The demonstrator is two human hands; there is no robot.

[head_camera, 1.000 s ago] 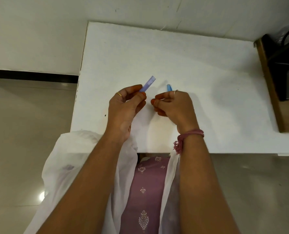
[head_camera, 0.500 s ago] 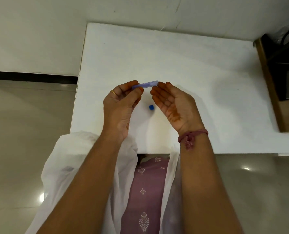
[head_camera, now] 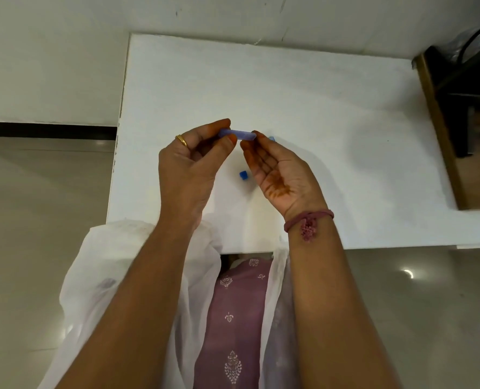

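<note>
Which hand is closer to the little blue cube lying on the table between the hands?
Right. The right hand, palm open, is just beside the blue cube on its right; the left hand, pinching the purple tube, is farther off on its left.

I am in a plain indoor room, more like a home or a small office than a workshop or kitchen, though I cannot tell which. A bare white counter [head_camera: 317, 94] stands against a white painted wall [head_camera: 50, 51]. The floor [head_camera: 36, 206] is glossy beige tile that mirrors a ceiling light [head_camera: 408, 273], with a dark skirting band [head_camera: 45, 129] along its edge. A wood-edged piece of furniture [head_camera: 440, 136] with a black cable [head_camera: 474, 37] sits just beside the counter on my right.
</note>
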